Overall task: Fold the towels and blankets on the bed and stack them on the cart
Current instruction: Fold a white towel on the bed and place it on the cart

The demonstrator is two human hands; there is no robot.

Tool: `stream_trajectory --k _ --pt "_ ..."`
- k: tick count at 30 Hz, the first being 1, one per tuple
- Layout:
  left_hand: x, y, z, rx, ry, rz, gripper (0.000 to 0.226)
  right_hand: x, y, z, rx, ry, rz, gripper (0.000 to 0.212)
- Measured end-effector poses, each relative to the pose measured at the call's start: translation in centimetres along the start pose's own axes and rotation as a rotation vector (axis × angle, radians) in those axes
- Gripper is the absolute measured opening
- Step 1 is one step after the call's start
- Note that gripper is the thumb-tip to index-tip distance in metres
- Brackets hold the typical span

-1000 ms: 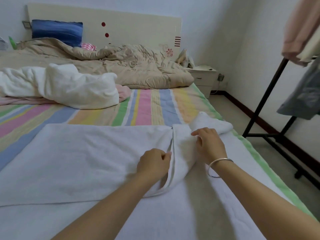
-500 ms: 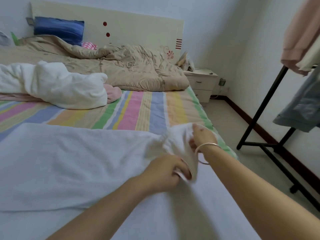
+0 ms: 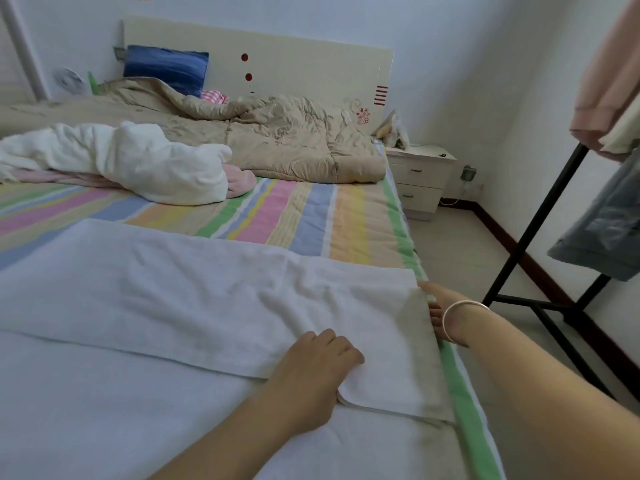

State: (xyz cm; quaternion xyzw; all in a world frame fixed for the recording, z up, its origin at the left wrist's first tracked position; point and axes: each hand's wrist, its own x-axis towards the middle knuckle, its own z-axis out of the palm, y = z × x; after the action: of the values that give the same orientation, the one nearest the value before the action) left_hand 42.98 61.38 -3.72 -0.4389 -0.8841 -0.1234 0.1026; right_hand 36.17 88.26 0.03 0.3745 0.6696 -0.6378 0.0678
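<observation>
Head view: a white towel (image 3: 194, 289) lies across the near end of the bed (image 3: 360, 233), folded over itself, so that its upper layer ends in a straight edge over the lower one. Its right side reaches the bed's green border.

The left hand (image 3: 311, 370) rests on the near right part of the upper layer. Its fingers (image 3: 341, 348) are curled on top and the thumb sits at the folded edge, pinching the towel there.

The right hand (image 3: 437, 315) is at the towel's right edge, just off the side of the bed. The thumb touches the far right corner. The other fingers are hidden behind the cloth, so I cannot tell whether they grip it. A bracelet (image 3: 465, 306) circles that wrist.

Farther up the striped sheet lies a crumpled white bundle (image 3: 145, 161) on a pink cloth (image 3: 240, 180). Beyond them is a beige quilt (image 3: 284, 140), with a blue pillow (image 3: 166, 67) against the headboard (image 3: 304, 67).

A nightstand (image 3: 419, 174) stands to the right of the bed. A black rack (image 3: 535, 230) with hanging clothes (image 3: 609, 81) stands nearer on the floor.
</observation>
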Motion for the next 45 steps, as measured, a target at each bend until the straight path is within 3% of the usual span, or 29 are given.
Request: stream_trajectory --k 7,8,11,14,18,24,30,40,43,45 --pt "-0.4 1.0 1.6 0.102 -0.017 -0.117 0.077 2.8 -2.6 0.7 0.162 -0.092 -0.039 0.022" --pt "-0.3 0.8 1.6 0.096 -0.025 -0.153 0.08 3.2 -3.1 1.0 0.123 -0.12 -0.072 0.026" --pt "-0.2 0.4 1.7 0.121 -0.09 -0.219 0.083 5.1 -3.5 1.8 -0.094 -0.115 -0.197 0.07" --pt "-0.5 -0.2 2.0 0.14 -0.14 -0.229 0.08 4.6 -4.0 2.6 -0.299 -0.051 -0.402 0.057" --pt "-0.8 -0.6 2.3 0.09 -0.102 -0.294 0.073 5.9 -5.5 1.9 -0.15 0.067 -0.602 0.057" --pt "-1.3 -1.7 4.0 0.157 -0.156 -0.29 0.065 8.0 -3.8 1.1 -0.202 -0.002 -0.342 0.06" --pt "-1.2 -1.8 4.1 0.089 -0.181 -0.28 0.067 7.0 -1.4 -0.8 0.06 -0.049 -0.157 0.042" --pt "-1.6 -2.0 5.0 0.165 -0.141 -0.26 0.065 -0.7 4.0 -2.9 -0.345 -0.204 -0.203 0.045" --pt "-1.6 -1.3 4.5 0.119 -0.155 -0.311 0.072 -1.4 6.2 -2.8 -0.44 -0.03 -0.337 0.073" --pt "-2.0 -0.5 4.3 0.094 -0.141 -0.338 0.075 -2.7 7.6 -2.8 -0.62 0.193 -0.533 0.075"
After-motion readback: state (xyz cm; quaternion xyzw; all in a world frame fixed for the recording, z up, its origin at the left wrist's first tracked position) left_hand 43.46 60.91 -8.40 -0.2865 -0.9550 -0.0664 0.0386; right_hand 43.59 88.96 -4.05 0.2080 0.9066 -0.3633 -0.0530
